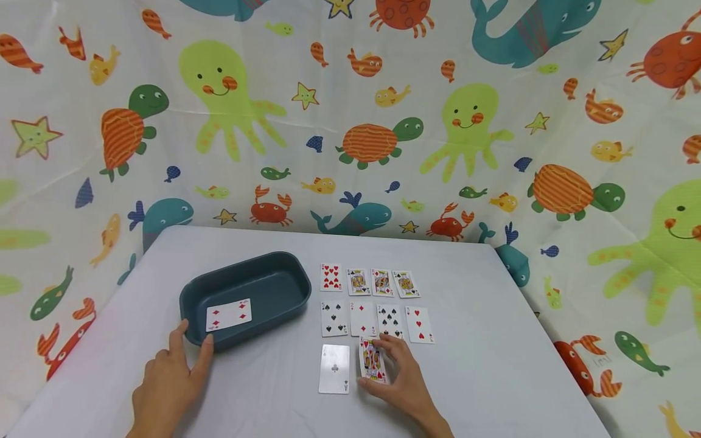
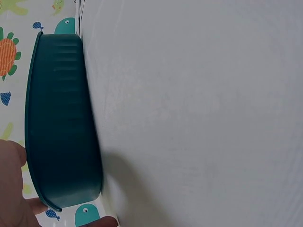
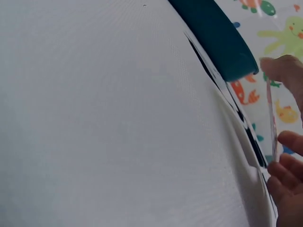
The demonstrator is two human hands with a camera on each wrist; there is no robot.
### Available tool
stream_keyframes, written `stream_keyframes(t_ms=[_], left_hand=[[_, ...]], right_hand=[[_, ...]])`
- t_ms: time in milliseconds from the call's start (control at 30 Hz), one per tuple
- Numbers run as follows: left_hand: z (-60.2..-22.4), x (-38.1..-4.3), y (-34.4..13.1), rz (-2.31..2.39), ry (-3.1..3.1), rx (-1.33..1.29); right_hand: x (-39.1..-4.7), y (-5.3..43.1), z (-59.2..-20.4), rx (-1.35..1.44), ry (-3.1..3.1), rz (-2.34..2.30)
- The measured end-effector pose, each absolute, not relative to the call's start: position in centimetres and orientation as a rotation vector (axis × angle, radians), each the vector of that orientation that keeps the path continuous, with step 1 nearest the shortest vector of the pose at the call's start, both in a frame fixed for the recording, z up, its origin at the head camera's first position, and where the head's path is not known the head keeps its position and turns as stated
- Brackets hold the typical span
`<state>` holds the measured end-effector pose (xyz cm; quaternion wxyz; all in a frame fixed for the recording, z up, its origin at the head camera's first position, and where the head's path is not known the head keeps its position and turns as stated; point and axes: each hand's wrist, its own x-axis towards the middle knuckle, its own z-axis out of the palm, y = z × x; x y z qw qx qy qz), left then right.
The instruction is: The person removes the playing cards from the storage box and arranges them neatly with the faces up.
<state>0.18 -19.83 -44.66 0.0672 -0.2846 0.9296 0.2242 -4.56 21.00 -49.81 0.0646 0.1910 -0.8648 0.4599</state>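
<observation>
My right hand (image 1: 402, 380) pinches a hearts face card (image 1: 372, 360) between thumb and fingers, low over the table. In the right wrist view that card (image 3: 271, 118) appears edge-on as a thin line. Left of it an ace of clubs (image 1: 334, 369) lies face up. My left hand (image 1: 170, 380) touches the near left corner of a dark teal tray (image 1: 298, 274), thumb and index finger spread along its rim. In the left wrist view the fingers (image 2: 14, 151) meet the tray's edge. Inside the tray lies a diamonds card (image 1: 229, 314).
Beyond my right hand, face-up cards form two rows, among them a hearts card (image 1: 331, 277), a two of diamonds (image 1: 362, 316) and a hearts card (image 1: 420, 324) at the right end. A white cloth covers the table (image 1: 482, 365). A sea-animal curtain (image 1: 339, 79) hangs behind.
</observation>
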Motion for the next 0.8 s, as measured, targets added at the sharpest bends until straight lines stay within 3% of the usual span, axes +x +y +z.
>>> stream_keyframes(t_ms=[800], left_hand=[[-44.69,0.24,-19.84,0.692,2.796,-0.857]], right_hand=[[-3.81,20.60,-50.18,0.601,-2.713,1.072]])
